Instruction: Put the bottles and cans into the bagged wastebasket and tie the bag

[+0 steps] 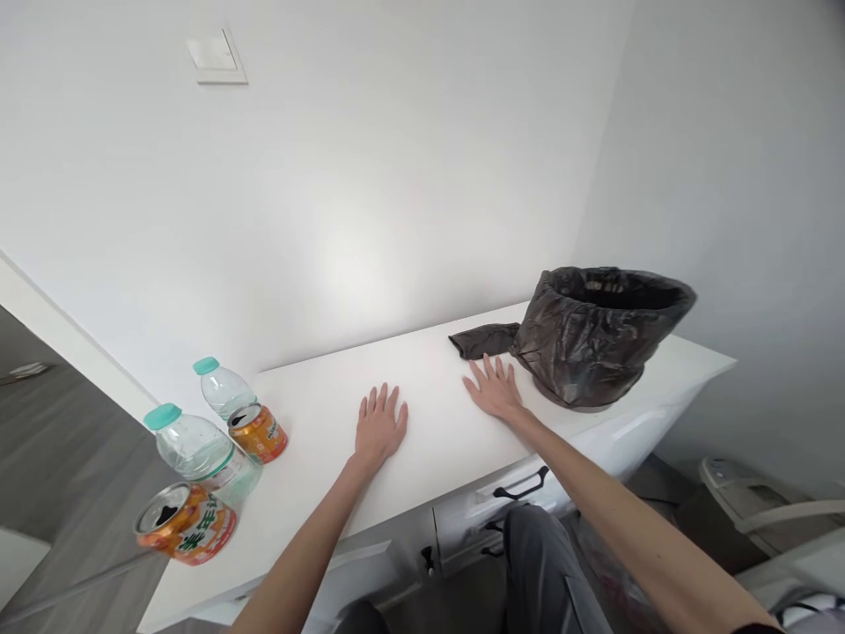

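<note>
My left hand lies flat on the white cabinet top, fingers spread, holding nothing. To its left stand two opened orange soda cans, one in front and one farther back. Beside them are two clear plastic bottles with teal caps, a nearer bottle and a farther bottle. My right hand also rests palm down with its fingers apart. Its fingertips are close to a folded black plastic bag; whether they touch it I cannot tell. Right of that hand sits a bin lined with a black trash bag, its mouth upward.
A white wall with a light switch rises behind the cabinet. Drawers with black handles face my legs. At the lower right is a pale appliance or container. Grey floor shows past the left end.
</note>
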Demonstrator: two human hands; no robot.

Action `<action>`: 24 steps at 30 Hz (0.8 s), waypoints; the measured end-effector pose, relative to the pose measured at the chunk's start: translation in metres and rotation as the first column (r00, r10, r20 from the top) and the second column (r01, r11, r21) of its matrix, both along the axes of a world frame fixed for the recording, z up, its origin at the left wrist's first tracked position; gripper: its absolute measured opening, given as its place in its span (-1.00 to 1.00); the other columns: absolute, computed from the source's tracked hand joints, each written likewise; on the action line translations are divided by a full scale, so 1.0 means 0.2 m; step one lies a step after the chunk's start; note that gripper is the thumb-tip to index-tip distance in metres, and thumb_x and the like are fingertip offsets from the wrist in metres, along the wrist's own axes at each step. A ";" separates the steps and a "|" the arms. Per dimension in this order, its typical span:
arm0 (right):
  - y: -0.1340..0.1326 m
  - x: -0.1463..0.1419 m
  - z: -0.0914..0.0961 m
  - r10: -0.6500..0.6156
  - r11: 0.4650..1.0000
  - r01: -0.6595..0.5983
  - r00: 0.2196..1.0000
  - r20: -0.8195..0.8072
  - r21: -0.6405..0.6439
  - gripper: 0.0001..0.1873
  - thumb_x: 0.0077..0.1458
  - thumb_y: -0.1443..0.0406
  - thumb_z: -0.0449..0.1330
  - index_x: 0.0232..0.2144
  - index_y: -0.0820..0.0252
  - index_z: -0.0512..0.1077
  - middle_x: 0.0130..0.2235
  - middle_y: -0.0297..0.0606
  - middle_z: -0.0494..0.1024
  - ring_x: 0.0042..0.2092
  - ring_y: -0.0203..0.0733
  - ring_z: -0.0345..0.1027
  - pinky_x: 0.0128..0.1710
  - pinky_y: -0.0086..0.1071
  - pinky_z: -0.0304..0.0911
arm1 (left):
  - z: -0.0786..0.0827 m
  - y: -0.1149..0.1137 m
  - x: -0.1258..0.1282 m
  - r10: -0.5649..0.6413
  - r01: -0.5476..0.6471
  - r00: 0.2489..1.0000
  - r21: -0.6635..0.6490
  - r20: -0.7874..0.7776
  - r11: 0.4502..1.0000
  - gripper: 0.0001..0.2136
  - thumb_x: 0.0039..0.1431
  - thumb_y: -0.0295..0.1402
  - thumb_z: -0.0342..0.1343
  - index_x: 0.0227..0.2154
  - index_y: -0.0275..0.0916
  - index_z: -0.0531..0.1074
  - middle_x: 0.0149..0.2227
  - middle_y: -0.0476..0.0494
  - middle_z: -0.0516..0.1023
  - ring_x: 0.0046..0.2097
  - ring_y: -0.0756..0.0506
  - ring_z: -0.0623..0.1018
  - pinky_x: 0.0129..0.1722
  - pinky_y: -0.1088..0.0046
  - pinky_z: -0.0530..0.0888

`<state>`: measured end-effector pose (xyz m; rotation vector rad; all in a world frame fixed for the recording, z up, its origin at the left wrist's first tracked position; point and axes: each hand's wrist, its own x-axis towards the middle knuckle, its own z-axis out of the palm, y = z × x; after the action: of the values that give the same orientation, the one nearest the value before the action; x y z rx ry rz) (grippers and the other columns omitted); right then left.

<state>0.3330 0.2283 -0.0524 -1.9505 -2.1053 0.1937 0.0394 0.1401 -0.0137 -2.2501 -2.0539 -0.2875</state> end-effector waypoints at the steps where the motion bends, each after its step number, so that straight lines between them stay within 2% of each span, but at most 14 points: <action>1: -0.05 0.00 0.01 0.009 1.000 -0.009 1.000 0.004 -0.016 -0.14 0.37 -0.19 -0.33 0.53 0.05 -0.09 0.57 -0.18 -0.28 0.54 0.22 -0.50 0.45 0.17 -0.55 | 0.00 -0.01 0.00 0.007 -0.007 1.000 0.000 0.002 1.000 -0.39 0.49 -0.01 -0.35 0.46 -0.14 0.14 0.53 -0.13 0.02 0.53 -0.27 -0.01 0.49 0.03 -0.04; 8: -0.34 0.01 0.07 0.088 0.995 -0.088 0.996 -0.016 -0.043 -0.17 0.40 -0.17 -0.32 0.52 0.05 -0.07 0.56 -0.17 -0.23 0.55 0.04 -0.44 0.48 0.02 -0.57 | 0.01 -0.13 0.02 0.041 -0.041 0.999 0.016 0.002 0.999 -0.36 0.47 0.00 -0.34 0.46 -0.18 0.13 0.52 -0.17 0.03 0.53 -0.32 0.00 0.48 -0.01 -0.02; 16: -0.61 0.07 0.14 0.125 0.991 -0.126 0.992 -0.032 -0.041 -0.26 0.44 -0.09 -0.28 0.50 0.06 0.02 0.55 -0.23 -0.13 0.55 -0.04 -0.37 0.50 0.00 -0.48 | -0.03 -0.25 -0.03 -0.007 0.007 1.000 0.010 -0.001 1.000 -0.31 0.46 0.08 -0.36 0.47 -0.17 0.12 0.53 -0.16 -0.01 0.54 -0.31 -0.03 0.48 0.00 -0.04; 20: -0.78 0.15 0.20 0.184 0.982 -0.178 0.978 -0.102 0.064 -0.32 0.45 0.02 -0.21 0.44 0.17 0.20 0.50 -0.12 0.07 0.53 -0.01 -0.16 0.50 -0.02 -0.31 | -0.03 -0.31 -0.09 -0.033 0.033 0.999 0.018 -0.009 0.999 -0.32 0.46 0.06 -0.37 0.47 -0.17 0.11 0.52 -0.14 0.02 0.54 -0.28 -0.02 0.48 0.02 -0.04; 22: -0.88 0.21 0.21 0.239 0.964 -0.205 0.946 -0.217 0.170 -0.35 0.42 0.05 -0.17 0.35 0.21 0.34 0.44 -0.07 0.24 0.48 -0.01 0.02 0.48 -0.05 -0.15 | -0.03 -0.36 -0.13 -0.040 0.040 0.999 0.022 -0.014 0.999 -0.33 0.47 0.05 -0.36 0.48 -0.16 0.10 0.52 -0.14 0.03 0.54 -0.27 -0.01 0.47 0.02 -0.02; 24: -0.96 0.29 0.20 0.280 0.941 -0.173 0.879 -0.386 0.290 -0.40 0.39 0.03 -0.12 0.21 0.16 0.48 0.33 -0.07 0.42 0.39 0.00 0.24 0.41 -0.06 0.09 | -0.03 -0.42 -0.17 -0.054 0.055 0.998 0.022 -0.021 0.998 -0.34 0.47 0.06 -0.35 0.48 -0.14 0.09 0.52 -0.12 0.03 0.53 -0.27 -0.01 0.47 0.02 -0.01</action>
<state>0.3905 0.0369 -0.0120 -1.3660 -1.9500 0.3478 0.0059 0.0570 -0.0195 -2.2888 -1.9715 -0.2888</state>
